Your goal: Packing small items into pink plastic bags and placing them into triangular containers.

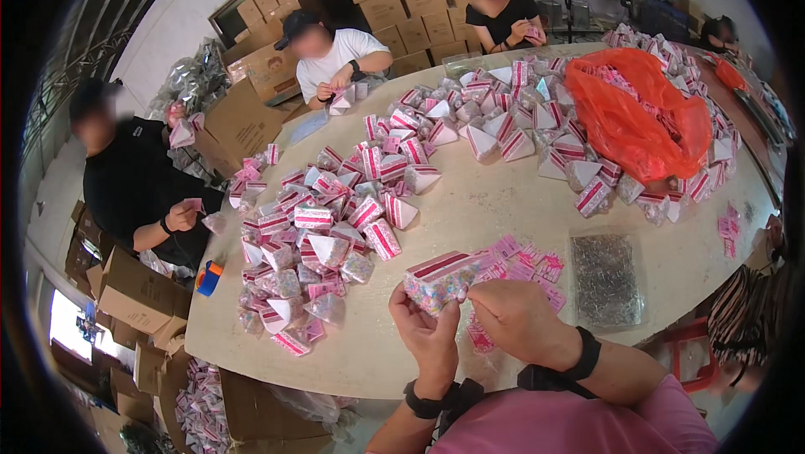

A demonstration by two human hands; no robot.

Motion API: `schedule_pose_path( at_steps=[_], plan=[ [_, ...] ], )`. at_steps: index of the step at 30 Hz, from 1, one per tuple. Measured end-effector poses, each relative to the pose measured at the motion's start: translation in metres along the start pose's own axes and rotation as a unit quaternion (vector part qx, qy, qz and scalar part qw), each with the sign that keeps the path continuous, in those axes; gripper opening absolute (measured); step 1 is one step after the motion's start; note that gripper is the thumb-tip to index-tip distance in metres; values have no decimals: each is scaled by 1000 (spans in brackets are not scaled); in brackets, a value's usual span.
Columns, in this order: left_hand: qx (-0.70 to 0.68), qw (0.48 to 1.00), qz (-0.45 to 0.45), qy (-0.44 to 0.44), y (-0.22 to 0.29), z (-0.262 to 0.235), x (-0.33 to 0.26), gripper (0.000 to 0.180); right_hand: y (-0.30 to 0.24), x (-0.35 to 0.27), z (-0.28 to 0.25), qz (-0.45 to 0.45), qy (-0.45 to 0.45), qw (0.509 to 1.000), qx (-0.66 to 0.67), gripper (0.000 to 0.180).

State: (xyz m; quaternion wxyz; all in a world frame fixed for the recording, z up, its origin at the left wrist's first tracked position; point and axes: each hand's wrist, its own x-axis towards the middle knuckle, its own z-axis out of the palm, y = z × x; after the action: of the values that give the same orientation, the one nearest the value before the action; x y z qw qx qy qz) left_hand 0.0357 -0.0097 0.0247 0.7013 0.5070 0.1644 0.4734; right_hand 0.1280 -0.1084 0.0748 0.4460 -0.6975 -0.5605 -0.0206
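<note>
A blue-and-orange tape roll (209,278) sits at the pale desk's (377,370) left edge, beside heaped pink-and-white wedge packs (314,228). The left hand (423,328) holds a clear, pastel-filled, pink-striped wedge (442,280) above the desk. The right hand (520,316) curls at its right end, grip hidden. Rightward: pink cards (516,261), a flat transparent tray (605,278), a red plastic bag (608,148).

My pale tabletop (474,202), well covered
In front of me it carries heaped wedge-shaped packets (313,217), a red plastic bag (597,114) among them, pink cards (520,271) and a clear tray (639,286).
</note>
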Motion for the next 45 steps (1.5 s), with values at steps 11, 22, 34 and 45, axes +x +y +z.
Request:
schedule_pose_path(
  at_steps=[11,22,34,45],
  plan=[
    [121,993,14,1,-7,-8,-1,64,9,-2,11,68,-13,998,1,5],
    [160,987,4,-10,-14,-20,0,66,8,4,17,221,-44,963,147,17],
    [242,959,-145,-12,-46,-58,10,53,45,0,43,328,-159,851,378,44],
    [288,957,11,29,42,-173,184,47,105,-68,-47,467,-25,819,333,23]
  ],
)
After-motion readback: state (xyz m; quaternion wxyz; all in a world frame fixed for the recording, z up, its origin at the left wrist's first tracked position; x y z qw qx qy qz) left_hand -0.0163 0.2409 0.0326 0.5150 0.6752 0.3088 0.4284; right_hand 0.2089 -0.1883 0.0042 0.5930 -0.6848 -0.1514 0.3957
